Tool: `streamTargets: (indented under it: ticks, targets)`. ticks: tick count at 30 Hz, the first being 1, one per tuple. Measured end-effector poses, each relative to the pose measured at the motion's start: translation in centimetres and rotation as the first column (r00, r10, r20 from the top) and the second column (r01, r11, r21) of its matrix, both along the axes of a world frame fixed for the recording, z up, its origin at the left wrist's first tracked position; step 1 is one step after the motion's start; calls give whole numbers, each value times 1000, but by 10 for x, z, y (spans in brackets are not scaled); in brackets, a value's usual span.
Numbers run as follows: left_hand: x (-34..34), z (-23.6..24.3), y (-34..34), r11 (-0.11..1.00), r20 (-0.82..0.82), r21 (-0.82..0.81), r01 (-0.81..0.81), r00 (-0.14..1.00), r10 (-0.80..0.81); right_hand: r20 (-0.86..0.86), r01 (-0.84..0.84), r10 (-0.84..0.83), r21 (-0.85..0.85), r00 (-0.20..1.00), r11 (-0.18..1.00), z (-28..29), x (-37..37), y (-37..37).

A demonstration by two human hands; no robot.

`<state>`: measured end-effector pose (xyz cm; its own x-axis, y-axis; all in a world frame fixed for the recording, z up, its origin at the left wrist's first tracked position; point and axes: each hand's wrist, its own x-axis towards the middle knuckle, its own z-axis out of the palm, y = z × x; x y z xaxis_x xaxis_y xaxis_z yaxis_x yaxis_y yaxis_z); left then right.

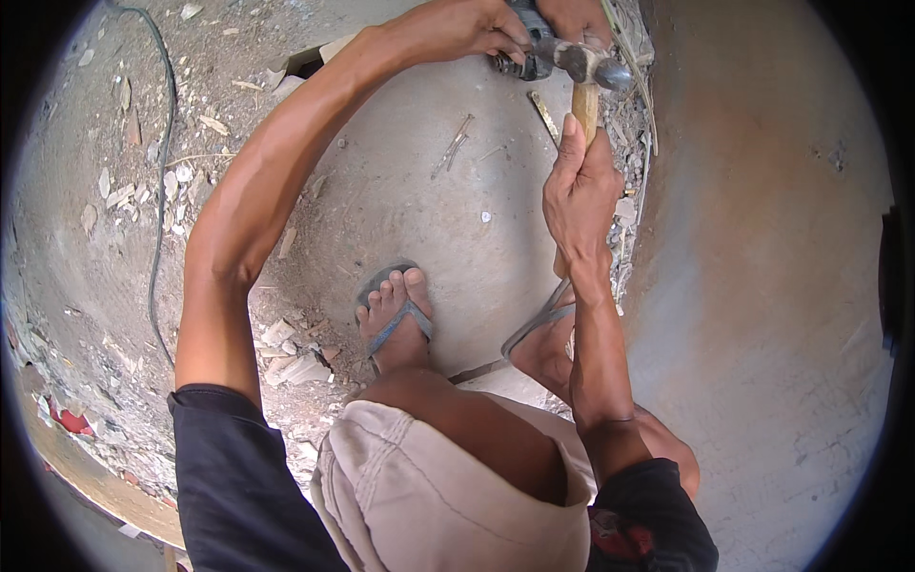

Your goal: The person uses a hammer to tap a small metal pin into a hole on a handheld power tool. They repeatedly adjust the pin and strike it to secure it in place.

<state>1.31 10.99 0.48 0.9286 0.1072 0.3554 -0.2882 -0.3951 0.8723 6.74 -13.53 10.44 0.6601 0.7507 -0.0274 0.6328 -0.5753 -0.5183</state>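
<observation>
Place: apparently a building site | underfoot: bare, smooth grey concrete floor point(410, 181), dusty grey-brown dirt point(272, 33) strewn with pale, jagged rubble chips point(303, 370) | side: patchy brown-and-grey bare wall point(762, 229) | gear: long, thin dark cable point(172, 100); wooden-handled steel-headed hammer point(585, 98)

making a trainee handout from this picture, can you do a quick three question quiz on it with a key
1. Which tool does the person's right hand grip, and what is its handle made of?
2. True or false: the dark cable lies on the ground to the person's left.
3. Which of these are the fingers of the left hand closest to?
a) a sandal
b) the dark tool near the top edge
c) the shorts

Key
1. A hammer; the handle looks like wood.
2. True.
3. b
</observation>
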Motion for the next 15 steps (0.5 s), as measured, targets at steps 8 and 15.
streamTargets:
  ticks: [8,15]
  targets:
    - [0,3,5,997,27,46,63,998,-64,17,34,-36,117,999,993,-6,-11,-2]
    - [0,-11,10,999,74,20,45,996,-47,37,17,-10,-215,999,977,-18,-10,2]
